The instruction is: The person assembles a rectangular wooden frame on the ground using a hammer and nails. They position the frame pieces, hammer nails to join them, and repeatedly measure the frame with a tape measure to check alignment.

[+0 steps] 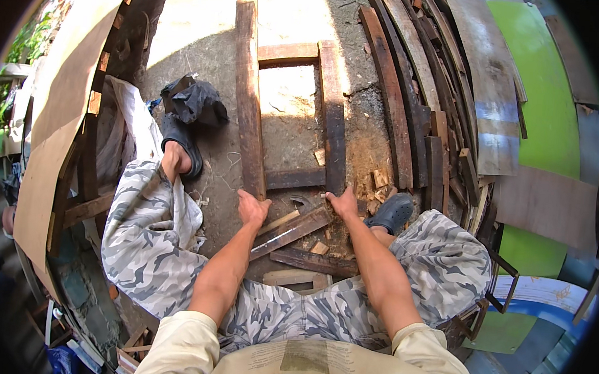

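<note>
A wooden frame lies on the ground in front of me. It has a long left beam (pixel 249 110), a shorter right beam (pixel 332 114), a far crosspiece (pixel 289 54) and a near crosspiece (pixel 295 179). My left hand (pixel 252 207) is closed on the near end of the long beam. The near end of the shorter beam is gripped by my right hand (pixel 343 204). Between my forearms lie a loose wooden board (pixel 290 232) and a dark wood piece (pixel 314 261). A small curved metal piece (pixel 301 202) sits close to the near crosspiece, partly hidden.
Long planks (pixel 389 90) are stacked along the right, beside a green panel (pixel 538 84). A brown sheet (pixel 59 120) on a wooden structure stands at left. A black plastic bag (pixel 194 101) lies by my left shoe (pixel 182 143). Wood offcuts (pixel 381 179) lie near my right shoe (pixel 393 212).
</note>
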`<state>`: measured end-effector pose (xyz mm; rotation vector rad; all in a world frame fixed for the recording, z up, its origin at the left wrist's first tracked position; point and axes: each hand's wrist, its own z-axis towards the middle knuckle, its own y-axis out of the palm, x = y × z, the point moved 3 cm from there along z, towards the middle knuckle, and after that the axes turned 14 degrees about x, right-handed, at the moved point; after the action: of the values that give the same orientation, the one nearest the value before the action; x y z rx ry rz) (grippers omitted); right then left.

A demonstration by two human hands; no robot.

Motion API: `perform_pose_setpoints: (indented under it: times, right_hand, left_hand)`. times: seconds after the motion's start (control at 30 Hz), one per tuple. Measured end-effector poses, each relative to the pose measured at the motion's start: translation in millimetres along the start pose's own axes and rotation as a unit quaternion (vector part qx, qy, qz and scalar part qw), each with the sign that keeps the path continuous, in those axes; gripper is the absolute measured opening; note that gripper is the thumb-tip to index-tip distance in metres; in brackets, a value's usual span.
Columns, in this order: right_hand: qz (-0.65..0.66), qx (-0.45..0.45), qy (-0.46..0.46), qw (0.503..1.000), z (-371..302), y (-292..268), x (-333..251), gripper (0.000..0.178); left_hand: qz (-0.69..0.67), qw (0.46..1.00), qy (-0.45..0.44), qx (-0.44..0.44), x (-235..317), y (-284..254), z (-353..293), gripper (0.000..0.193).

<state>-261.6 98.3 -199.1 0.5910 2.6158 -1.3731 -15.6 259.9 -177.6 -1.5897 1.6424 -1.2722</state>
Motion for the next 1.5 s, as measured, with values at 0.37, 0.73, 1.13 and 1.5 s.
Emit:
perform_pose_setpoints:
  times: [0.37, 0.73, 1.13, 1.5]
  right_hand:
    - [0.013, -0.018, -0.003, 1.000, -5, 7, 7, 0.093]
    - [-0.034, -0.072, 0.080, 0.994, -32, 8, 45, 0.080]
    - [0.386, -0.092, 0.263, 0.880, -64, 82, 51, 0.093]
    - [0.465, 0.180, -0.135, 0.856, -32, -92, -71, 0.073]
  left_hand:
    - [0.023, 0.993, 0.019, 0.116, 8, 4, -16, 0.090]
    - [0.024, 0.998, 0.026, 0.054, 6, 2, -6, 0.093]
    - [-0.112, 0.985, -0.075, 0.111, -56, -23, -20, 0.092]
    - [-0.112, 0.924, 0.364, 0.035, -6, -52, -84, 0.084]
